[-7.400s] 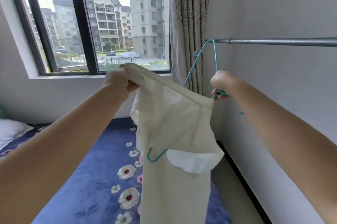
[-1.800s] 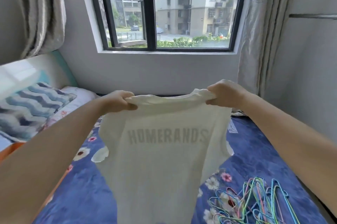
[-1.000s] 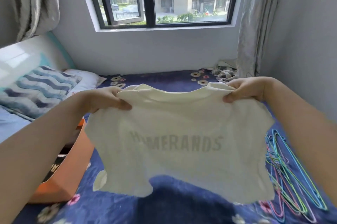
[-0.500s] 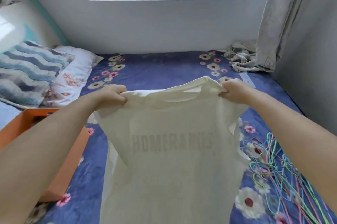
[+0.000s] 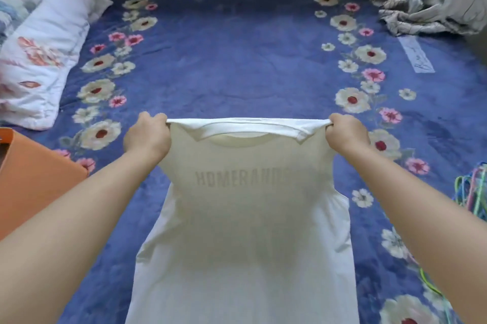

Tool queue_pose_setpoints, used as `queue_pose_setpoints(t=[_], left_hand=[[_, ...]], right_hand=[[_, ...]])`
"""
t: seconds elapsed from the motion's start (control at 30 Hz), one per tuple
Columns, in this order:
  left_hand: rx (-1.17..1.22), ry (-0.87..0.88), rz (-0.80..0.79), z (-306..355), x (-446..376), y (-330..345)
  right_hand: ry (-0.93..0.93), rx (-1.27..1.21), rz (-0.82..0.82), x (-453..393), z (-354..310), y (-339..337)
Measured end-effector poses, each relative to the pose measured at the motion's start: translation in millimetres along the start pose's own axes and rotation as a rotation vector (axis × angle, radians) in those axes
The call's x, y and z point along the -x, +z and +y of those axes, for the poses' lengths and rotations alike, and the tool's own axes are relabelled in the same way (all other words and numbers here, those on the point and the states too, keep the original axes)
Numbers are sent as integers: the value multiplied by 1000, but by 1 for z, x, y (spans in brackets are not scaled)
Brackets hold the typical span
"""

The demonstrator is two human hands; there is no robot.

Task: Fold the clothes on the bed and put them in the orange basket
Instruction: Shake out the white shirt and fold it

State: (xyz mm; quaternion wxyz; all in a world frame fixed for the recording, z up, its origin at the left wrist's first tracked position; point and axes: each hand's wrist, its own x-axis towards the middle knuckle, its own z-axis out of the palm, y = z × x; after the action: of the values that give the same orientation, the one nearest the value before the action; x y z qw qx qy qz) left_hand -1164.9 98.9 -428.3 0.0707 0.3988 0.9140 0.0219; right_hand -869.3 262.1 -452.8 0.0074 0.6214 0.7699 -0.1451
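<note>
A white T-shirt (image 5: 245, 231) with faint grey lettering is stretched out over the blue flowered bed cover (image 5: 237, 60), its neckline away from me. My left hand (image 5: 147, 136) grips its left shoulder and my right hand (image 5: 345, 136) grips its right shoulder, both with curled fingers, pulling the top edge taut. The shirt's lower part runs out of view at the bottom. The orange basket (image 5: 34, 186) stands on the bed at the left, only its near corner showing.
A white flowered pillow (image 5: 42, 54) lies at the upper left. A crumpled grey cloth (image 5: 427, 4) sits at the far right corner by the wall. Several coloured wire hangers (image 5: 471, 194) are piled at the right edge.
My view has tilted down from the window to the bed. Both hands have lowered the shirt toward the bed cover and spread its shoulders wider.
</note>
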Motion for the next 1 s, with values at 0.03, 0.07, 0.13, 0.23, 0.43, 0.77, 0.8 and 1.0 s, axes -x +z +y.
queue_pose_setpoints(t=[0.03, 0.07, 0.13, 0.23, 0.43, 0.77, 0.8, 1.0], left_hand=[[201, -24, 18, 1, -13, 12], [399, -67, 25, 1, -26, 23], [707, -160, 34, 3, -48, 38], [671, -120, 114, 8, -85, 52], [514, 13, 276, 20, -156, 68], [473, 54, -80, 39, -201, 177], [418, 93, -109, 37, -189, 196], [-41, 241, -191, 25, -153, 247]], right_hand=[[35, -98, -10, -12, 0, 12], [64, -199, -10, -24, -1, 22], [128, -403, -4, -43, -4, 34], [117, -444, 93, -79, -12, 41], [71, -343, 214, -145, -31, 60], [-77, -179, -63, -196, -44, 159], [-108, -106, -101, -188, -41, 175], [-82, 149, -125, -168, -14, 212]])
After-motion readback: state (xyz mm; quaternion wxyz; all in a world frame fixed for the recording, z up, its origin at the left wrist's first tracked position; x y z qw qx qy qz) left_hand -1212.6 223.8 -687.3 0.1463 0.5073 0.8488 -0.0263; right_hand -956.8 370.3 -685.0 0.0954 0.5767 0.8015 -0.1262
